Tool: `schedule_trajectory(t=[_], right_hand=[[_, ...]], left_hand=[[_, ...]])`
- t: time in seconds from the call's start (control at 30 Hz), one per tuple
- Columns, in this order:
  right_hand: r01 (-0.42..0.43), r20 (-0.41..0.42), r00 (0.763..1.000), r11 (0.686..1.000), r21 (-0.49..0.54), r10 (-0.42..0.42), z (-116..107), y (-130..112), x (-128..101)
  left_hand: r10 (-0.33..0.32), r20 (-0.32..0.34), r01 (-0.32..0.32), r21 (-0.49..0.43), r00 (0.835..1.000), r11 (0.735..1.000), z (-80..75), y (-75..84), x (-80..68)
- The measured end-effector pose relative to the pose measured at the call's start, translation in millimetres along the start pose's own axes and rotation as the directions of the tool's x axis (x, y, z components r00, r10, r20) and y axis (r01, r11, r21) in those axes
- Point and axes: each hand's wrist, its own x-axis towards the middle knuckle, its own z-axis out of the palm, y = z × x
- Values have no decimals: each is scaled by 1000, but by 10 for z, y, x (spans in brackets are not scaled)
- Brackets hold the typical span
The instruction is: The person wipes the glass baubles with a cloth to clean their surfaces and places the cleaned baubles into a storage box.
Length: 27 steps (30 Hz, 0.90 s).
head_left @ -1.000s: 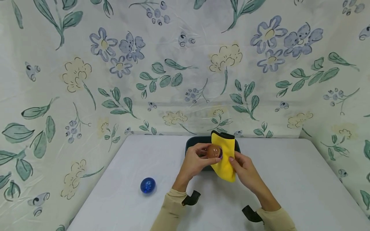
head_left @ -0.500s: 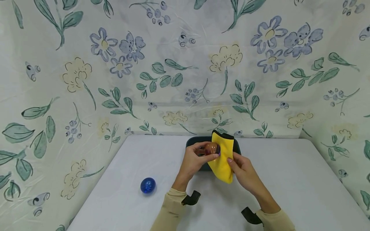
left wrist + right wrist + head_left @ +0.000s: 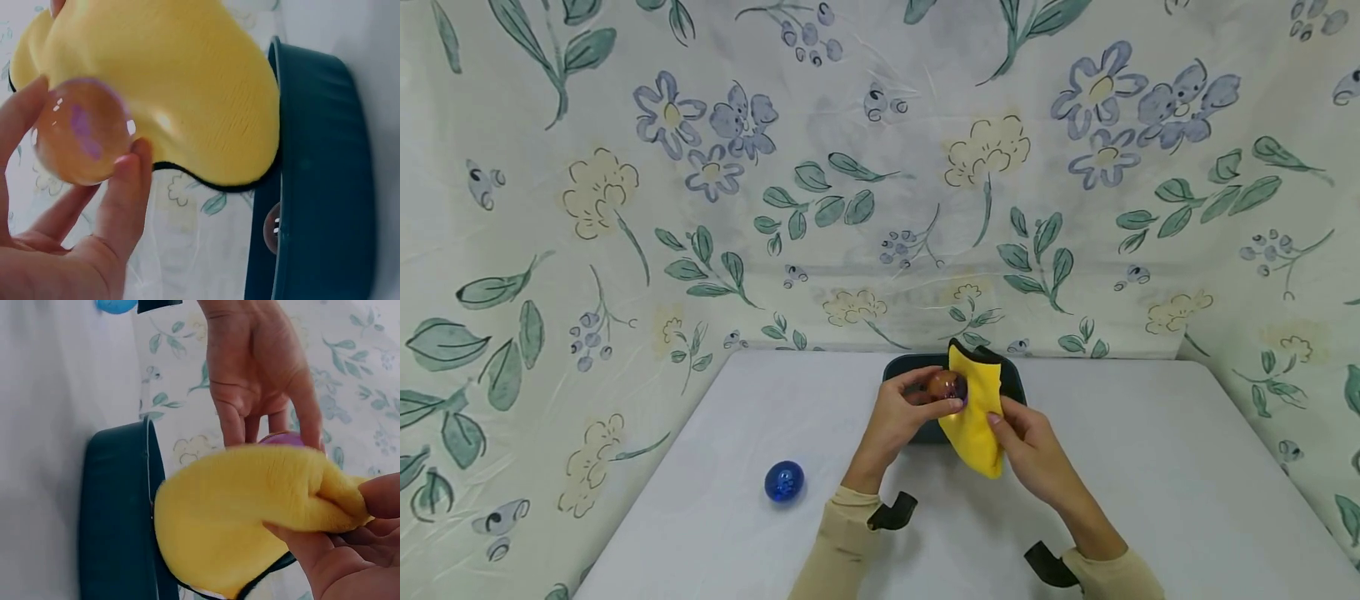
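Floral fabric (image 3: pixel 880 208) backs a smooth white table (image 3: pixel 700 517). At centre right of the head view, your left hand (image 3: pixel 901 410) pinches a glossy, translucent amber-and-purple ball (image 3: pixel 946 386); your right hand (image 3: pixel 1032 437), apart from it, pinches a yellow, black-edged plush cloth (image 3: pixel 977 417) close against the ball, contact unclear. Behind sits a dark teal, rounded tray (image 3: pixel 328 175). You seem to be wiping; the next move likely calls for turning the slippery ball within a firm pinch.

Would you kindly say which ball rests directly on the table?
The blue ball: it sits on the table, while the left hand holds a clear ball and a third ball lies in the green tray.
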Motion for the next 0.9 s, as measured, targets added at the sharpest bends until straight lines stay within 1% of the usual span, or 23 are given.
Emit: schedule_trajectory(t=[0.1, 0.2, 0.37, 0.5, 0.6, 0.77, 0.9], right_hand=[[4, -30, 1000, 1000, -29, -5, 13, -12, 1], [3, -56, 998, 999, -51, -6, 15, -29, -2], [-1, -80, 997, 996, -91, -6, 11, -62, -11], [23, -87, 996, 991, -130, -35, 1, -72, -14], [42, -93, 994, 988, -148, -56, -12, -60, -12], [45, -100, 993, 987, -156, -61, -30, -40, -3], [41, -102, 993, 987, -154, -57, -50, -32, 13]], left_hand=[[-23, 25, 23, 3, 999, 1000, -8, -6, 4], [-25, 31, 24, 32, 999, 999, -3, -16, 4], [-10, 43, 6, 91, 999, 996, 14, -15, -23], [2, 69, -11, 128, 998, 992, 33, -19, -38], [23, 93, -37, 158, 995, 987, 47, -30, -39], [52, 130, -77, 190, 990, 979, 79, -32, -44], [58, 142, -89, 220, 988, 972, 117, -23, -53]])
